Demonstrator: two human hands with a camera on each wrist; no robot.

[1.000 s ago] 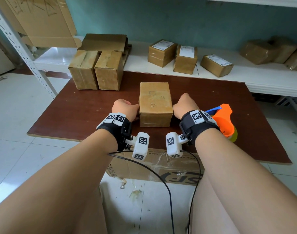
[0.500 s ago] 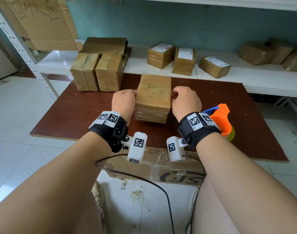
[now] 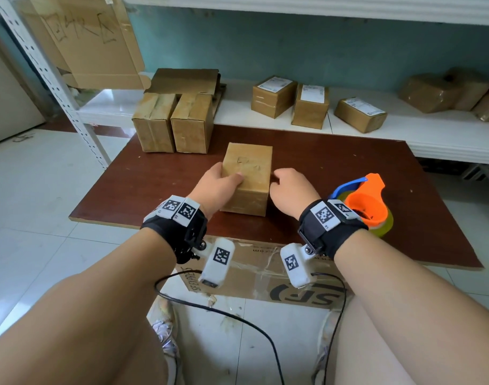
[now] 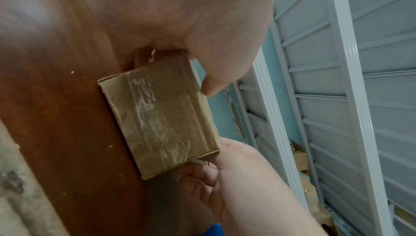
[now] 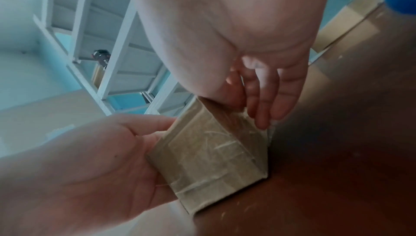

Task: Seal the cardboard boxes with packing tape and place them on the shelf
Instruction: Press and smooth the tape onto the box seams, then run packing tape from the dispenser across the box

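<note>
- Taped cardboard box (image 3: 246, 176): stands on the brown tabletop (image 3: 143, 184), near its middle; glossy tape covers its near end face.
- Left hand (image 3: 218, 187): grips the box's left side, thumb over the top edge, fingers along the side.
- Right hand (image 3: 289, 190): fingers loosely curled, touching the box's right side; a firm grip cannot be told.
- Orange tape dispenser (image 3: 365, 201): on the tabletop, right of the box, beside the right wrist.
- Two upright cardboard boxes (image 3: 172, 123): behind the box, to its left, at the tabletop's far edge.
- Three labelled parcels (image 3: 310, 105): on the white shelf (image 3: 237, 112) beyond the box.
</note>
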